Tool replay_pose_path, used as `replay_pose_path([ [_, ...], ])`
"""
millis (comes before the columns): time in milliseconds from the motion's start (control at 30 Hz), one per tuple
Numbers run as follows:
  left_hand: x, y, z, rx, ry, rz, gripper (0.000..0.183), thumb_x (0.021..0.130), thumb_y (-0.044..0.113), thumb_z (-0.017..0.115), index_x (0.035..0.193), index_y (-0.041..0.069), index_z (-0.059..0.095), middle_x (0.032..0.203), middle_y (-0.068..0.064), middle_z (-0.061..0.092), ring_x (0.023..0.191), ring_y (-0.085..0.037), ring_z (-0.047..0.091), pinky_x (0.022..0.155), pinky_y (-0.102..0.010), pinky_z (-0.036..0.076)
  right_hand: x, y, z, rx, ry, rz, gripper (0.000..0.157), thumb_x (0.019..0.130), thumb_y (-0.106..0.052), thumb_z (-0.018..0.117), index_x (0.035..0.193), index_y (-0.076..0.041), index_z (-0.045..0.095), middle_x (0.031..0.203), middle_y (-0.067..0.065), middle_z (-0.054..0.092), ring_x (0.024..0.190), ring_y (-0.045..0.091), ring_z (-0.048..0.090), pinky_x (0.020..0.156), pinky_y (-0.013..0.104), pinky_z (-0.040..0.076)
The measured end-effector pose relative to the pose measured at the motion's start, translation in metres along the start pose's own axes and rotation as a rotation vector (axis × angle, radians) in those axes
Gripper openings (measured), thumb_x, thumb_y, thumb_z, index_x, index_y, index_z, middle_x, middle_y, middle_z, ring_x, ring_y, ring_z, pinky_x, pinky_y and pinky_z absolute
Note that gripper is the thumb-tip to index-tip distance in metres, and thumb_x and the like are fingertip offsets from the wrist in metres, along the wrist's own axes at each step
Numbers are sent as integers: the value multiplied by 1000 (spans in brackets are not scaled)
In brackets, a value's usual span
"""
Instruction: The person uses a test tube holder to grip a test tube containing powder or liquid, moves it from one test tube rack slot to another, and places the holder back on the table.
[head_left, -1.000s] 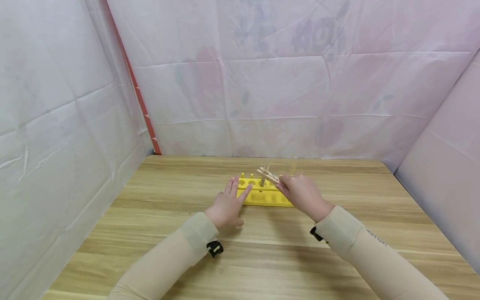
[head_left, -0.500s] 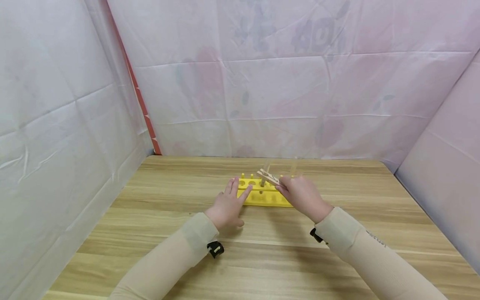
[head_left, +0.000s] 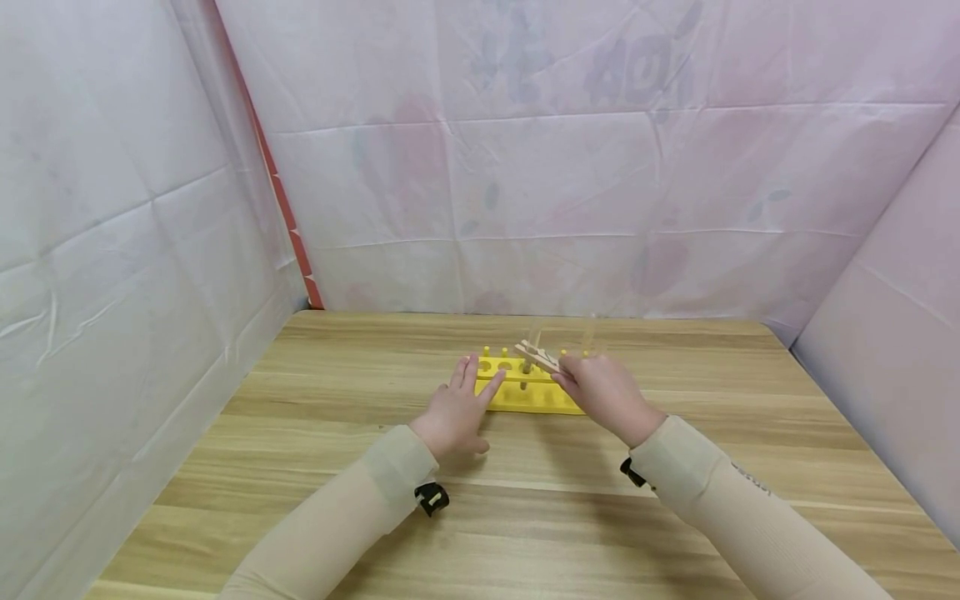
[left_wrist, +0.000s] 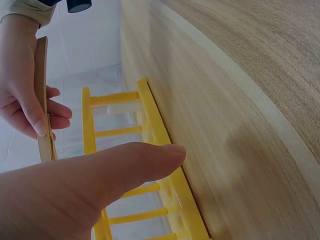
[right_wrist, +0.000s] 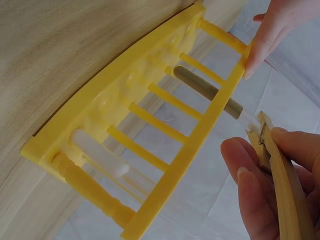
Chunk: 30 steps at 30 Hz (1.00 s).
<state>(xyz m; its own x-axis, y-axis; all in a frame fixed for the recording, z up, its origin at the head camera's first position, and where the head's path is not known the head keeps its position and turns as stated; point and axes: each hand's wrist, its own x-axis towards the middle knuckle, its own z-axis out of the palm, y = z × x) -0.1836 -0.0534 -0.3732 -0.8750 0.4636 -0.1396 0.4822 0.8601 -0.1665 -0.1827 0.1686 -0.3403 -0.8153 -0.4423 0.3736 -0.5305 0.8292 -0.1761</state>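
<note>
My right hand (head_left: 609, 396) grips a wooden test tube holder (right_wrist: 282, 185), whose tips sit at the clear upper part of a test tube (right_wrist: 200, 87). Grey-brown contents fill that tube's lower part. It stands through a hole in the yellow test tube rack (head_left: 532, 405), its rounded end near the base in the right wrist view. At the rack's left end my left hand (head_left: 450, 414) rests with its fingers spread and extended on the top bar. From the left wrist, its straight thumb (left_wrist: 135, 162) crosses in front of the rack.
Another test tube (right_wrist: 100, 152) with white contents stands at the rack's right end. Several short yellow pegs line the back of the rack. Beneath lies a wood-grain table (head_left: 517, 517), with pale printed cloth (head_left: 540, 200) hanging behind it and at both sides.
The holder and the grey-brown tube have sunk slightly, and more of the tube shows below the rack's top bar. My left hand stays in place.
</note>
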Motion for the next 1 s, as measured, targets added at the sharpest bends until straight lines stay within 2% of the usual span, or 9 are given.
replay_pose_path([
  [500, 0, -1, 0, -1, -2, -6, 107, 75, 57, 67, 151, 23, 1, 152, -25, 1, 139, -37, 9, 97, -41, 42, 0, 0, 3, 6, -53, 39, 32, 89, -16, 64, 63, -13, 44, 51, -4, 35, 45, 9, 30, 45, 25, 26],
  [1000, 1, 0, 2, 6, 4, -1, 108, 75, 58, 67, 151, 23, -1, 152, -25, -1, 139, -37, 8, 95, -38, 44, -1, 0, 4, 13, -53, 33, 31, 88, -15, 64, 63, -13, 45, 51, -4, 36, 44, 9, 30, 45, 25, 27],
])
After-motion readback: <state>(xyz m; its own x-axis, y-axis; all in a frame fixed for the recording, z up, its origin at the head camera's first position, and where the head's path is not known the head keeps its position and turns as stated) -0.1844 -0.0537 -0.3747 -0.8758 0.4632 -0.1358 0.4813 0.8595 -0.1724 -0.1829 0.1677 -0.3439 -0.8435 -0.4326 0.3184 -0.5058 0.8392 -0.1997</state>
